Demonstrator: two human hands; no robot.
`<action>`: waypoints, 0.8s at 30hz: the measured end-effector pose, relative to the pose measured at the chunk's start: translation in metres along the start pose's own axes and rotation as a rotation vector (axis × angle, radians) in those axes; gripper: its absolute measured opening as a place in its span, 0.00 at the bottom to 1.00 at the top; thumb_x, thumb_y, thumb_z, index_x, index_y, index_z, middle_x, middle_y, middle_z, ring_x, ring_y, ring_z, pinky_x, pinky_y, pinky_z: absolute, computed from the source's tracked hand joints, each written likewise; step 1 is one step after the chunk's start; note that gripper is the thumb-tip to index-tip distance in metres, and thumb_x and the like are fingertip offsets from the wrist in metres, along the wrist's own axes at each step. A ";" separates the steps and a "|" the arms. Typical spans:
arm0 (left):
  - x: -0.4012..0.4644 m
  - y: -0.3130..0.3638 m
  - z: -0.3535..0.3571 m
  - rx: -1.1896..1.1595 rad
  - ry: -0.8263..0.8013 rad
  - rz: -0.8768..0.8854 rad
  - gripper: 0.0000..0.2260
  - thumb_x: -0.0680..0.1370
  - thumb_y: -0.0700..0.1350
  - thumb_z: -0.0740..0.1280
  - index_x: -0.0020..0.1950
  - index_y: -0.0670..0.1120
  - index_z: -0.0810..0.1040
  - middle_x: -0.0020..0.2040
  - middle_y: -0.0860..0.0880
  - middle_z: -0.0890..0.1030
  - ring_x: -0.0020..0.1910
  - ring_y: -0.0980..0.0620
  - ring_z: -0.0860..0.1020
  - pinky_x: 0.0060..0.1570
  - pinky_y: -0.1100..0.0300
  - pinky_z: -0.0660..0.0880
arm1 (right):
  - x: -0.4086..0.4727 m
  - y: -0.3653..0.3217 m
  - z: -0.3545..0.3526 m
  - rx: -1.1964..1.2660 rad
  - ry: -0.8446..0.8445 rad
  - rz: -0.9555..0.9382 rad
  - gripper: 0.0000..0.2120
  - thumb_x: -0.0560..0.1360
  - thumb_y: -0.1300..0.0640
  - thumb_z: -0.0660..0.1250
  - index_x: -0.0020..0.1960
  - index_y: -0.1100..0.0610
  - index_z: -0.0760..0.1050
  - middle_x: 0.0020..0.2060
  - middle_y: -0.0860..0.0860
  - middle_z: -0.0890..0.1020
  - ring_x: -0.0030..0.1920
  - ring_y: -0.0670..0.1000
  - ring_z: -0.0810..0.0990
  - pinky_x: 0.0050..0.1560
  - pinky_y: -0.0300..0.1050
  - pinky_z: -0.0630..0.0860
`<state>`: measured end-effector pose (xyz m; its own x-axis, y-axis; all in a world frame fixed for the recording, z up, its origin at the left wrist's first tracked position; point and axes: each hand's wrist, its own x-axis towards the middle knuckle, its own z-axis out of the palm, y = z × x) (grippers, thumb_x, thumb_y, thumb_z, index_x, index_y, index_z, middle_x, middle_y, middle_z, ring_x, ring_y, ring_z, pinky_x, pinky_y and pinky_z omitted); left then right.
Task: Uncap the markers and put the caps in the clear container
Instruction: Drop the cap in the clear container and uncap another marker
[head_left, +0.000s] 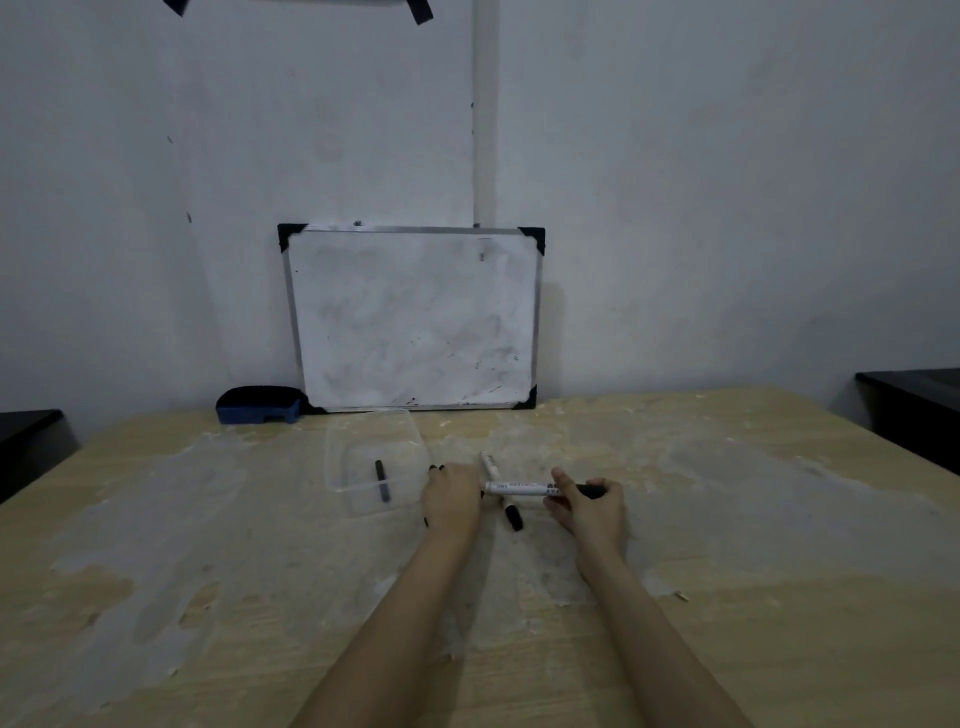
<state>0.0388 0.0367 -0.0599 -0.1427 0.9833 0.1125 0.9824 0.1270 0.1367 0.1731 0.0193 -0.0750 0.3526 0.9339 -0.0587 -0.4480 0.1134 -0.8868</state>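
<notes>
My right hand (589, 506) grips a white marker (519, 488) held level just above the table, fingers around its black end on the right. My left hand (452, 499) is palm down with curled fingers right at the marker's white left end; whether it grips anything is hidden. A second marker (493, 470) lies on the table beneath, slanting toward me, its black cap (514, 519) on the near end. Left of my left hand stands the clear container (337, 457), with a black cap piece (383, 480) lying inside.
A small whiteboard (415, 317) leans against the wall at the table's far edge, with a blue eraser (260, 405) to its left. The wooden table (727, 519) has worn pale patches. Dark furniture stands at the far left (26, 447) and far right (914, 410).
</notes>
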 end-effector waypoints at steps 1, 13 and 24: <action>-0.001 0.000 0.000 0.007 0.011 0.006 0.12 0.80 0.36 0.55 0.59 0.38 0.74 0.59 0.41 0.78 0.60 0.43 0.75 0.55 0.55 0.76 | 0.000 0.000 0.000 -0.005 -0.003 0.002 0.17 0.71 0.66 0.70 0.51 0.61 0.62 0.38 0.53 0.73 0.36 0.49 0.78 0.26 0.31 0.78; -0.012 -0.002 -0.003 -0.060 0.063 0.008 0.13 0.80 0.36 0.54 0.63 0.38 0.69 0.61 0.40 0.76 0.60 0.43 0.73 0.56 0.55 0.74 | 0.005 0.006 0.001 -0.259 -0.057 0.006 0.15 0.73 0.67 0.67 0.51 0.60 0.62 0.40 0.53 0.72 0.43 0.57 0.78 0.27 0.33 0.79; -0.037 -0.011 -0.005 -0.445 0.314 0.100 0.14 0.79 0.34 0.56 0.63 0.41 0.72 0.59 0.43 0.77 0.59 0.47 0.71 0.53 0.56 0.72 | 0.008 -0.003 -0.003 0.020 0.116 -0.054 0.15 0.75 0.65 0.65 0.55 0.60 0.62 0.53 0.60 0.70 0.42 0.55 0.77 0.30 0.34 0.80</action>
<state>0.0331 -0.0020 -0.0608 -0.1469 0.8931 0.4252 0.8573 -0.0994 0.5050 0.1802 0.0253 -0.0742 0.4690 0.8808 -0.0649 -0.4419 0.1704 -0.8808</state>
